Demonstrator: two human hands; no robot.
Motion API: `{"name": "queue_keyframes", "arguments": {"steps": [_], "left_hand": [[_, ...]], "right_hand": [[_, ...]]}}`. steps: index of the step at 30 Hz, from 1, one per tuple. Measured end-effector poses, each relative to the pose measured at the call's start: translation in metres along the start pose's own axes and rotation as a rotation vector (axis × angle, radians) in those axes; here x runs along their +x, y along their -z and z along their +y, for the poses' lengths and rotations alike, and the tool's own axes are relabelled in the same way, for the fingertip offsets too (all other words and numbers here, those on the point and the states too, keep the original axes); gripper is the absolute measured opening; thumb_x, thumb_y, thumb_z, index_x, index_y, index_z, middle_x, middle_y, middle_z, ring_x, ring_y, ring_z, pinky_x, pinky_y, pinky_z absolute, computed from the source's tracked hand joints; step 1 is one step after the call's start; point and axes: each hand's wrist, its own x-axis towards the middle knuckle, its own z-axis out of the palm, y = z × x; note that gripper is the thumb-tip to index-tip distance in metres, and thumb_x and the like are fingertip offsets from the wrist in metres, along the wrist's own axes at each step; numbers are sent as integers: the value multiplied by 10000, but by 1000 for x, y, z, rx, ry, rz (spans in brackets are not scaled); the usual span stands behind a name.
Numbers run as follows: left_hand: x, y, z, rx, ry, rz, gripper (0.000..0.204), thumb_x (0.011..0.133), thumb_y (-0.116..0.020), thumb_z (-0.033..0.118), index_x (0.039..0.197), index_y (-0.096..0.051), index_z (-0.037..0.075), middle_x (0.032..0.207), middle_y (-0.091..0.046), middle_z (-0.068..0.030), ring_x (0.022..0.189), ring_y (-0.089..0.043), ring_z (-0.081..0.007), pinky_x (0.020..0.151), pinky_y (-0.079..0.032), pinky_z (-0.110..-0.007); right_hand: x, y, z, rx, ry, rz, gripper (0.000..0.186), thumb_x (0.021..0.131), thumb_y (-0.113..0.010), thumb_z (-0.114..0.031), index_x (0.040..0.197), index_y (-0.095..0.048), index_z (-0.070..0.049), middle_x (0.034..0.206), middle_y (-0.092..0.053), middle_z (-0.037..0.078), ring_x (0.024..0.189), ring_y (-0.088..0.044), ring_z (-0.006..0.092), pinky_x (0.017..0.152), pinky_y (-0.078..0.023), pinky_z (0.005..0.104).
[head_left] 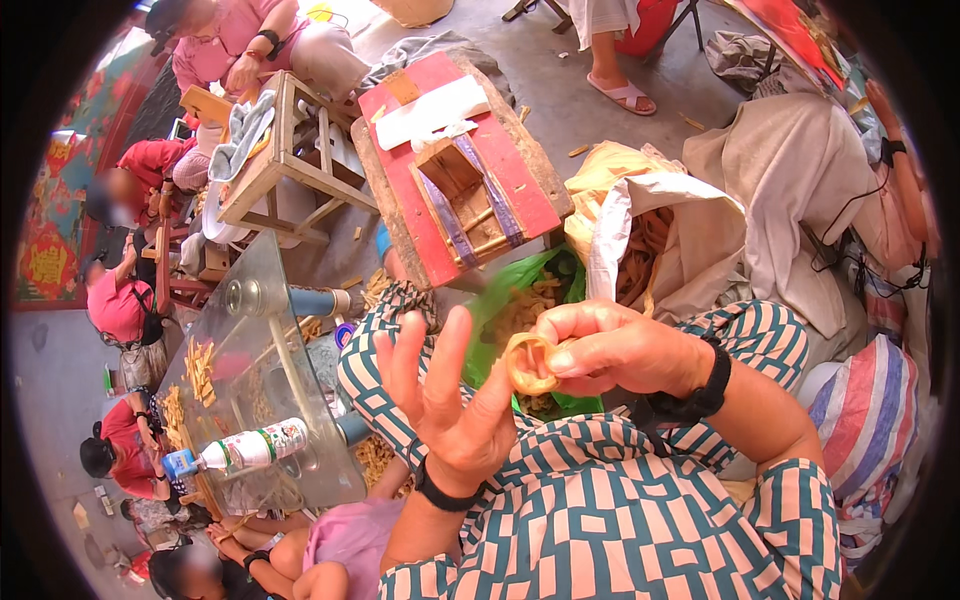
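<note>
Between my hands is a pale yellow, ring-like curled piece [523,382], hollow in the middle; its exact kind I cannot make out. My right hand [640,355] pinches its right side between thumb and fingers. On the other side, my left hand [450,415] has its fingers spread, and the index fingertip reaches the ring's left edge. Below it a green plastic bag [490,310] lies open between my knees, with many small yellowish pieces inside. A white-lined sack [612,245] holding brownish strips stands just beyond my right hand.
Ahead stands a red-topped wooden bench [540,195] with an open wooden box [450,175] and a white cloth. To the left, a glass table [320,420] bears a bottle [255,446] and loose yellowish pieces. Other people sit along the left. A striped bag [865,420] lies at right.
</note>
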Motion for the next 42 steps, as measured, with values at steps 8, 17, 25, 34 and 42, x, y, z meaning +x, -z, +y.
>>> {"name": "queue_keyframes", "arguments": {"steps": [8,17,25,34,42], "left_hand": [[-12,-10,-8,-215,88,-78,267,791,-760,38,1038,-669,80,1067,-706,-110,924,-677,-297,925,-514,-459],[-18,-17,1,-304,37,-117,203,828,-801,112,996,-703,55,766,-661,-86,660,-671,-250,709,-594,-388],[-19,-11,0,-1136,963,-314,79,931,-709,56,980,-690,-3,828,-697,-58,646,-622,-87,546,-501,-204],[-30,-11,-29,-992,937,-166,199,1002,-631,141,1095,-681,-28,890,-717,-88,773,-651,-127,730,-518,-254],[15,-4,-14,-255,-72,-525,457,749,-787,193,1170,-662,66,1056,-674,-88,950,-645,-298,873,-511,-383]], "right_hand": [[-2,9,14,-178,99,312,137,942,-670,-117,1040,-593,-62,784,-593,-11,553,-428,24,473,-302,173],[4,8,18,15,158,213,283,926,-672,-81,1191,-585,-33,963,-658,35,612,-473,20,513,-345,166],[2,12,27,-746,426,297,306,966,-635,-68,1255,-560,0,784,-569,-19,622,-464,18,526,-362,216],[-21,25,15,-1596,547,301,113,911,-692,-153,948,-658,-51,596,-569,108,560,-622,268,505,-452,370],[-14,14,17,-1913,634,221,171,860,-699,-167,792,-563,-87,588,-568,67,558,-628,260,462,-450,387]]}}
